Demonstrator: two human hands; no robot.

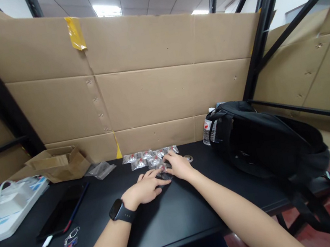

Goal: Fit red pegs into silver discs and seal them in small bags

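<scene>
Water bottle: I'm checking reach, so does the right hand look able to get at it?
Probably yes: the black backpack partly covers the water bottle, but its left side looks exposed toward the right hand.

a black backpack [261, 145] is slumping on the right of the bench [175, 219] — a water bottle [207, 131] is standing just beside it. on the left, an open cardboard box [65, 171] is sitting behind a dark-screened device [63, 209] — a white power strip [16, 213] is lying alongside, a key ring [72, 235] is resting nearby.

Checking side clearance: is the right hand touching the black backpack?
Apart. The head view shows bare black tabletop between the right hand and the backpack.
</scene>
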